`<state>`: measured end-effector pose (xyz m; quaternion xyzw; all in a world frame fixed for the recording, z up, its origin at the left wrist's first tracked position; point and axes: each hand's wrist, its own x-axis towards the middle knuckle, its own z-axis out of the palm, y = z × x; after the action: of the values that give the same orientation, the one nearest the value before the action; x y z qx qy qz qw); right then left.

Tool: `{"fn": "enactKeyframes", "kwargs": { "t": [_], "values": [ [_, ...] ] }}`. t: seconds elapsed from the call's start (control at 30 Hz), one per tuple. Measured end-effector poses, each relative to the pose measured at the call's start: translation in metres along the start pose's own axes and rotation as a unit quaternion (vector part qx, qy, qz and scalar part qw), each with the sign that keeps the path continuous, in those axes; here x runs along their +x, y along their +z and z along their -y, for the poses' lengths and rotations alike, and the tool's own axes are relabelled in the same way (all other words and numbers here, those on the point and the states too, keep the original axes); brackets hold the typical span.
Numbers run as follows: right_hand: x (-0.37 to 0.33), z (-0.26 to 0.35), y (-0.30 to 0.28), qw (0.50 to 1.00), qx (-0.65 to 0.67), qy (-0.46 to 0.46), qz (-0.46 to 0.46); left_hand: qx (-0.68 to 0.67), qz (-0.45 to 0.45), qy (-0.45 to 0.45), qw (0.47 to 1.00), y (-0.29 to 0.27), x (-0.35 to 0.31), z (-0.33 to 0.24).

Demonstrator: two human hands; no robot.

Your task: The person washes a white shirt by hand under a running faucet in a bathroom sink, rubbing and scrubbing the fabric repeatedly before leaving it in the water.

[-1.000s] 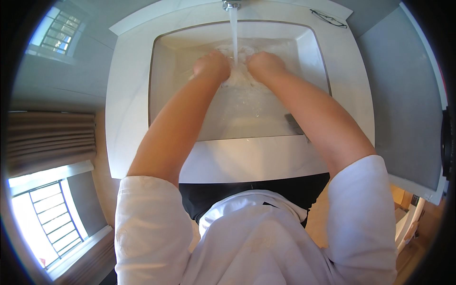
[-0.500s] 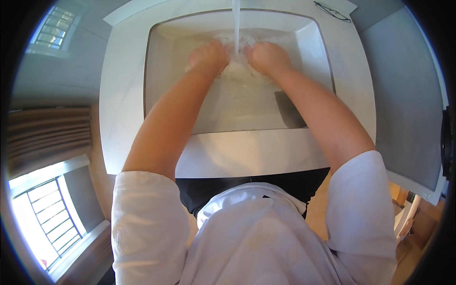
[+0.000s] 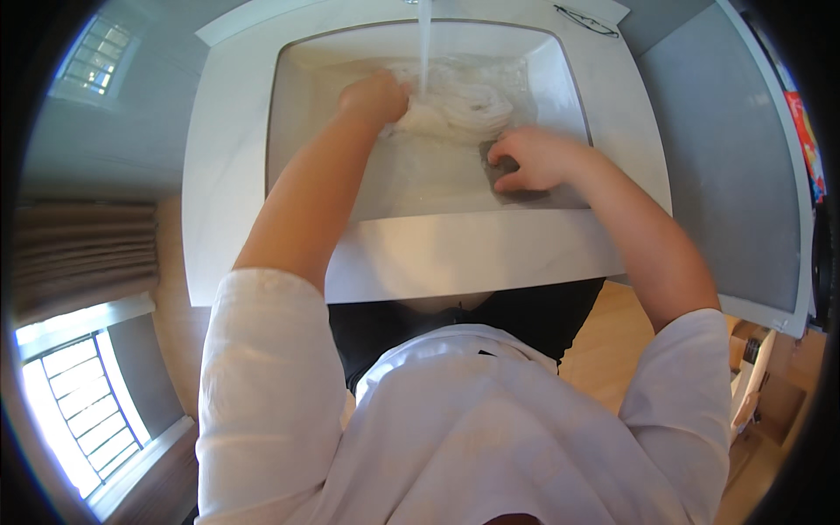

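Nearest, the white T-shirt (image 3: pixel 472 420) is cut off by the lower edge, and the black legwear (image 3: pixel 542 319) below the washbasin (image 3: pixel 557 87) is largely covered by it and by the pale countertop (image 3: pixel 490 254). At the washbasin's near right corner, the right hand (image 3: pixel 538 159) is held with thumb and fingers curved and parted, over a dark grey flat piece (image 3: pixel 503 169); much of that piece is hidden by the hand, its kind cannot be made out, and whether it is gripped cannot be told. Left of the washbasin, a barred window (image 3: pixel 86 407) is washed out by glare, with a brown pleated blind (image 3: pixel 83 249) above it. To the washbasin's right stands a grey panel (image 3: pixel 717 157), by whose outer edge a bright red packet (image 3: pixel 805 140) is partly hidden. In the far half of the washbasin, white cloth (image 3: pixel 477 105) is soaked in cloudy water, its outline blurred; at its left side the left hand (image 3: pixel 374 96) is curled, its fingertips concealed, so its hold cannot be told. Part of the cloth is screened by a water stream (image 3: pixel 424 52). Beyond the washbasin's far right corner, dark-framed eyeglasses (image 3: pixel 586 21) are laid.
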<state>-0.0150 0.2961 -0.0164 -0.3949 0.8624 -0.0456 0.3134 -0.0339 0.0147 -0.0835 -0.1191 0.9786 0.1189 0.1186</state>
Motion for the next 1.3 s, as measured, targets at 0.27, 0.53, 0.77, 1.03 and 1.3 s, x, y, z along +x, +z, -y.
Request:
{"fn": "enactKeyframes", "kwargs": {
  "t": [0.27,0.53,0.77,1.03,1.3],
  "values": [
    [0.016,-0.021,0.011,0.992,0.094,-0.071,-0.048,0.029,0.093,-0.009,0.995,0.039,0.055,0.019],
    [-0.026,-0.047,-0.032,0.888,0.411,-0.003,-0.207,0.034,0.099,-0.029,0.994,0.019,0.019,0.001],
    [-0.034,-0.026,-0.043,0.554,0.782,0.0,-0.285,0.021,0.069,-0.034,0.997,0.016,0.012,0.016],
    [-0.009,-0.053,-0.057,0.643,0.705,0.037,-0.297,0.024,0.079,-0.036,0.996,0.013,0.009,0.01],
    [0.024,-0.029,-0.077,0.671,0.66,0.028,-0.337,0.003,0.09,-0.05,0.995,0.019,0.019,0.01]
  ]
}}
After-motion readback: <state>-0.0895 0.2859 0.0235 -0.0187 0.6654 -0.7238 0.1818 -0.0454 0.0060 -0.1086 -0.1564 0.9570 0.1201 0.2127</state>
